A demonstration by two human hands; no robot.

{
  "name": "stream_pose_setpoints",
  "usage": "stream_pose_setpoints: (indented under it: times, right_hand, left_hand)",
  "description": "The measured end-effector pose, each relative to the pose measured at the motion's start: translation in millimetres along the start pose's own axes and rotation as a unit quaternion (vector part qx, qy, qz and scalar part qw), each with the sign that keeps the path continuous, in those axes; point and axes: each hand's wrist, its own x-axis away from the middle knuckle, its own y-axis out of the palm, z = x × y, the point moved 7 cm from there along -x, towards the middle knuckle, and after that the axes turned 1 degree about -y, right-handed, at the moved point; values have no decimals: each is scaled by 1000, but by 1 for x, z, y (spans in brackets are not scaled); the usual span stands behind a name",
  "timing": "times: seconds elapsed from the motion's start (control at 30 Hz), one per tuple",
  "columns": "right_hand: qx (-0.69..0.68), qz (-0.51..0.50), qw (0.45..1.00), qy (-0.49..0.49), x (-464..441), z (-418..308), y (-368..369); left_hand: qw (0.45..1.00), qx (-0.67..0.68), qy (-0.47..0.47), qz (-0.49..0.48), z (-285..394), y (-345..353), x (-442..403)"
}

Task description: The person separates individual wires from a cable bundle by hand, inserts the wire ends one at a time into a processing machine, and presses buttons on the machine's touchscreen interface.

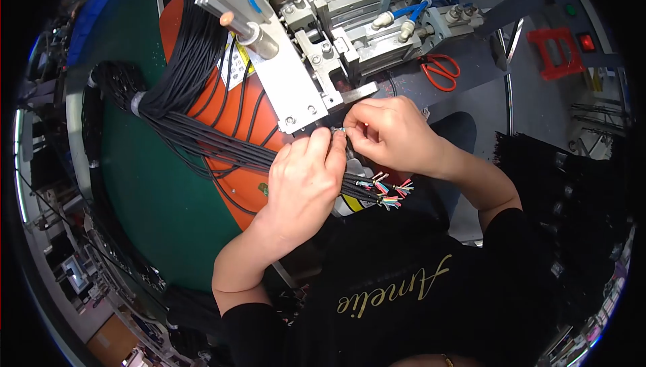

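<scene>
My left hand [306, 178] is closed at the front edge of the machine, with thumb and forefinger pinched on a cable end. My right hand [393, 135] faces it, its fingertips pinched on the small coloured wires [342, 129] at that end. Beneath my left hand runs a bundle of black cables [222, 141]. Their stripped ends [389, 192] fan out in red, blue, white and green wires below my right hand. Just above both hands is the machine's metal plate [289, 84]; my fingers partly hide the work point.
Pneumatic cylinders with blue air hoses [407, 10] fill the machine's top. Red-handled scissors [441, 72] lie to the right. An orange sheet [242, 178] and green mat [155, 199] are under the cables. More black cables [558, 192] hang at right, near a red plastic holder [555, 54].
</scene>
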Motion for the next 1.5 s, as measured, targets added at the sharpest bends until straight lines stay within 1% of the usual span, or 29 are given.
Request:
stream_pose_setpoints:
  times: [0.03,0.13,0.17,0.2,0.27,0.3,0.4,0.47,0.5,0.53,0.57,0.6,0.63,0.67,0.73,0.77,0.83,0.93,0.97,1.07,1.13,1.2,1.27,1.3,1.33,1.4,1.43,1.47,1.5]
  right_hand:
    - [-53,21,998,0,0,6,1]
    - [-158,-3,983,94,6,18,7]
    - [-147,11,986,75,6,16,6]
    - [-163,-12,980,117,6,20,9]
    - [-160,-17,981,112,6,20,8]
    - [-154,-39,979,127,7,21,9]
    - [-88,36,991,93,12,13,-3]
    - [-194,6,981,30,14,-1,-1]
    - [-252,-12,968,4,16,-8,2]
    - [-310,-30,950,-21,16,-15,3]
    - [-296,-13,954,-44,14,-21,-1]
    - [-379,-29,925,23,15,-12,4]
    - [-459,-44,882,92,18,-4,11]
    - [-533,-61,829,160,21,2,19]
    - [-536,-48,834,121,19,-1,17]
    - [-529,-42,841,109,19,-3,18]
    - [-530,-27,843,90,19,-3,21]
    - [-539,-35,835,104,21,-4,24]
    - [-510,-10,854,101,21,-3,24]
    - [-529,21,828,186,25,2,20]
    - [-530,25,828,182,24,2,19]
    - [-533,25,827,177,24,0,18]
    - [-578,34,796,179,24,2,22]
    - [-600,40,779,180,24,3,23]
    - [-633,17,745,211,24,4,28]
    - [-690,-23,674,263,24,5,31]
    - [-729,-36,623,281,24,5,32]
    - [-712,-37,629,310,25,7,31]
    - [-712,-47,640,285,23,6,27]
  left_hand:
    - [1000,-4,-3,-7,-1,-1,0]
    - [992,112,-46,24,-19,0,14]
    - [985,152,-78,41,-28,-3,20]
    - [978,177,-100,48,-38,-3,29]
    - [984,134,-85,84,-44,-11,36]
    - [985,120,-94,79,-42,-11,38]
    - [986,84,-113,92,-44,-8,41]
    - [982,70,-133,117,-44,-6,40]
    - [982,71,-125,125,-45,-6,39]
    - [982,111,-94,118,-41,-7,37]
    - [980,152,-63,109,-37,-11,35]
    - [976,192,-33,101,-32,-13,34]
    - [974,185,20,131,-26,-14,37]
    - [975,183,3,126,-28,-14,41]
    - [976,179,-36,116,-32,-14,50]
    - [974,169,-31,146,-29,-17,50]
    - [972,168,-35,159,-22,-22,41]
    - [962,207,-34,173,-20,-14,32]
    - [960,214,-37,178,-21,-11,32]
    - [950,232,-39,207,-22,-9,29]
    - [942,257,-49,208,-22,-11,25]
    - [938,292,-67,171,-25,-4,22]
    - [931,333,-74,130,-28,0,18]
    - [931,337,-56,129,-30,1,20]
    - [951,282,-18,126,-23,-6,17]
    - [972,156,56,164,-14,-5,23]
    - [978,124,69,152,-8,-7,25]
    - [979,96,93,152,-5,-5,27]
    - [979,89,103,151,-1,-4,25]
